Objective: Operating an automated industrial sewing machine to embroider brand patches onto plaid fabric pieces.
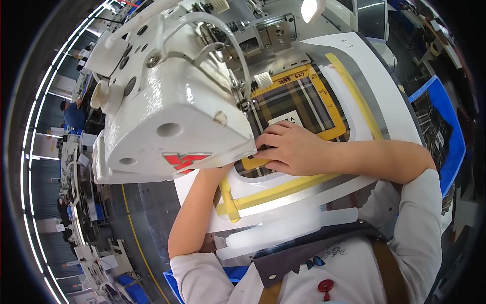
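A white sewing machine head [187,106] covers the left part of the work. Beneath its right side lies dark plaid cloth [276,104], framed by a yellow template [329,109] with handwritten marks. A small white label [285,118] rests on the cloth. My right hand [293,151] lies over the cloth and the frame's near side, just below the label. Its fingers are bent and apart, with some tips passing behind the machine head. Of my left arm the forearm [195,213] shows. The left hand is hidden behind the machine head, fingers included.
Yellow tape [283,195] borders the white board [400,111] around the cloth. A blue bin [458,147] with dark plaid pieces stands at the right. Translucent white strips [288,228] lie near my body. More machines line the left, with a person [75,115] far off.
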Demonstrator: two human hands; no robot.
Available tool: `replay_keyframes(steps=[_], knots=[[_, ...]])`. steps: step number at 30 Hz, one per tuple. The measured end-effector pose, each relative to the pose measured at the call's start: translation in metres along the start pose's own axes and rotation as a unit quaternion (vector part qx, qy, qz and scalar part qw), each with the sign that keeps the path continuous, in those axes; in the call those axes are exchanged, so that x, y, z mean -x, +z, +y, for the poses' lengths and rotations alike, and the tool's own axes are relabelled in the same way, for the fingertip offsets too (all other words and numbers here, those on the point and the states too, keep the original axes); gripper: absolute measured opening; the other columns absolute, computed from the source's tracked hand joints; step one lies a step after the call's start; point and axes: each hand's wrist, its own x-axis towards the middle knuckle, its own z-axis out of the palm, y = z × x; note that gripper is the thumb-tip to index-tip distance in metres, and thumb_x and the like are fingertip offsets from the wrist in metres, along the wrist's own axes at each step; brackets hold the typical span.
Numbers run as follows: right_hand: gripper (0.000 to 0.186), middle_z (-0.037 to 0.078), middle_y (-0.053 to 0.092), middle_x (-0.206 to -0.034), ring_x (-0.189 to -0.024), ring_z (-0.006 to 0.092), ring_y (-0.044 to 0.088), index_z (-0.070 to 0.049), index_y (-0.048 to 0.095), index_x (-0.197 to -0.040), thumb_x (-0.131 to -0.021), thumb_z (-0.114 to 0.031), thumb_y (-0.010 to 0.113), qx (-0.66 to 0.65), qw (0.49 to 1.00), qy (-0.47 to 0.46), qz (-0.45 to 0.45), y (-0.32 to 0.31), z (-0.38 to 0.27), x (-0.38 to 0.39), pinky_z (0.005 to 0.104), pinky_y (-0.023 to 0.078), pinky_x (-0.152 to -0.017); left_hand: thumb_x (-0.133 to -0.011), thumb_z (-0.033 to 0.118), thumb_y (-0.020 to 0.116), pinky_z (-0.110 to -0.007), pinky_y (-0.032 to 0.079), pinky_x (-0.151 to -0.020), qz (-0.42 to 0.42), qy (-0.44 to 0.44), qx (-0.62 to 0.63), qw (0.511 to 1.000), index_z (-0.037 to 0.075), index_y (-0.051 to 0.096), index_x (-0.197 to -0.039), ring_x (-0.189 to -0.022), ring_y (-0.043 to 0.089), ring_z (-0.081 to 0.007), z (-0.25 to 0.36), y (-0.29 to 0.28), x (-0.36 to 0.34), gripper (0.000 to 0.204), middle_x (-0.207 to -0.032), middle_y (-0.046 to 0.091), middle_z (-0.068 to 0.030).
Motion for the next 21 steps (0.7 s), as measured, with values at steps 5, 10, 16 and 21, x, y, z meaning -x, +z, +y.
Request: replay_keyframes(steps=[5,10,16,21], knots=[[0.026,0.003,0.057,-0.111,-0.107,0.0224,0.053,-0.011,0.068,-0.105,-0.082,-0.023,0.067,-0.002,1.0,0.023,-0.013,-0.006,-0.001,0.003,0.0386,0.04,-0.096,-0.088,0.002,0.062,-0.04,0.037,-0.104,-0.008,-0.008,0.063,0.998,0.004,0.06,-0.1,-0.123,0.051,-0.027,-0.007,-0.002,-0.005,0.012,-0.118,0.062,-0.0123],[0.027,0.002,0.057,-0.111,-0.106,0.0227,0.053,-0.011,0.067,-0.106,-0.081,-0.022,0.069,0.0,1.0,0.029,-0.009,-0.007,-0.001,0.004,0.039,0.04,-0.096,-0.09,0.004,0.061,-0.039,0.037,-0.105,-0.012,-0.015,0.058,0.998,0.005,0.06,-0.102,-0.126,0.049,-0.029,0.006,-0.007,-0.011,0.012,-0.122,0.062,-0.0107],[0.024,0.002,0.057,-0.107,-0.104,0.0212,0.054,-0.012,0.068,-0.104,-0.083,-0.024,0.066,0.024,0.999,0.021,0.007,-0.008,-0.002,0.004,0.037,0.041,-0.095,-0.091,0.004,0.058,-0.037,0.039,-0.104,-0.027,0.005,0.033,0.999,0.004,0.059,-0.113,-0.122,0.051,-0.0271,0.002,-0.007,-0.011,0.022,-0.123,0.059,-0.0114],[0.024,0.002,0.057,-0.107,-0.104,0.0216,0.054,-0.013,0.068,-0.104,-0.083,-0.024,0.066,0.021,1.0,0.022,0.004,-0.008,0.001,0.004,0.0374,0.041,-0.095,-0.092,0.003,0.056,-0.032,0.04,-0.103,-0.014,-0.018,0.221,0.975,0.002,0.056,-0.12,-0.119,0.053,-0.0216,0.023,-0.014,-0.024,0.029,-0.125,0.058,-0.0111]])
